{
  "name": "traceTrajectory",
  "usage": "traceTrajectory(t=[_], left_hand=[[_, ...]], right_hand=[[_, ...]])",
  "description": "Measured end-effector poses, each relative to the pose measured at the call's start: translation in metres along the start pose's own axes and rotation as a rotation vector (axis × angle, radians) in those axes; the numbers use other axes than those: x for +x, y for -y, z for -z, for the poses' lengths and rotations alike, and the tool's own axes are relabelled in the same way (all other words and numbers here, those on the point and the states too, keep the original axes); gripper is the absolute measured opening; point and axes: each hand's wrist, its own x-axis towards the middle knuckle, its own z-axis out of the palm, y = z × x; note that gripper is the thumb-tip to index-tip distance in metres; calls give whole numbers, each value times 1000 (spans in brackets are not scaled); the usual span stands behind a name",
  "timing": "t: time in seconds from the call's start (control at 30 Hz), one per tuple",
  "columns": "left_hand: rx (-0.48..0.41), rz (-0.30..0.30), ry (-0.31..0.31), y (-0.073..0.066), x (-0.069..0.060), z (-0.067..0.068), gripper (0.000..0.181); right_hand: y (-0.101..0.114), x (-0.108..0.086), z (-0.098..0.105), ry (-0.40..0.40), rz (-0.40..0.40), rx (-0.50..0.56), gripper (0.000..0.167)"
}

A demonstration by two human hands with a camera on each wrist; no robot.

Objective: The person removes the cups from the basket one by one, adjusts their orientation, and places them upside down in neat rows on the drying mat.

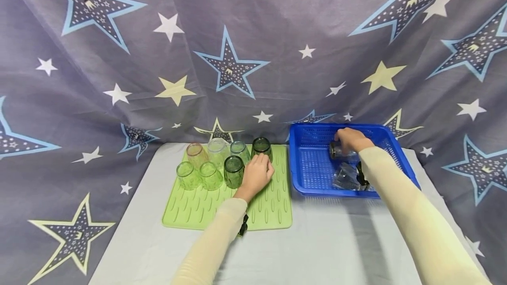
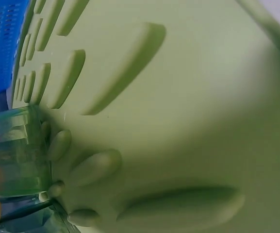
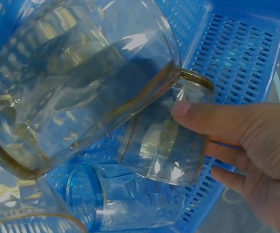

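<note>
On the green mat (image 1: 206,214), the left hand (image 1: 256,175) has its fingers curled at the near side of a dark green glass (image 1: 262,144) in the back row. The left wrist view shows a green glass (image 2: 13,155) at the left edge, with part of a finger against it. Inside the blue basket (image 1: 313,191), the right hand (image 1: 353,140) grips a glass lying on its side. The right wrist view shows the right hand (image 3: 256,150) with its thumb on that clear, brown-rimmed glass (image 3: 164,141) and its other fingers partly hidden behind it.
Left of the left hand stand another dark glass (image 1: 234,173), a blue-green glass (image 1: 239,151), a clear glass (image 1: 218,151), a pinkish glass (image 1: 196,155) and two light green ones (image 1: 188,177). More glasses (image 3: 81,87) lie in the basket. A star-patterned cloth (image 1: 277,78) hangs behind.
</note>
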Motion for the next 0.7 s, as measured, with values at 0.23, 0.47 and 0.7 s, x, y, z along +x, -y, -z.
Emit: traceTrajectory(t=[0.23,0.47,0.7], left_hand=[[36,5,5,-1,0,0,8],[40,5,-19,-3,-1,1,8],[44,12,-22,-2,0,2,8]], right_hand=[[-1,4,-2,25,14,-15,61],[-2,7,-7,34,-4,-4,62],[-2,11,-8,18,-1,-3,56]])
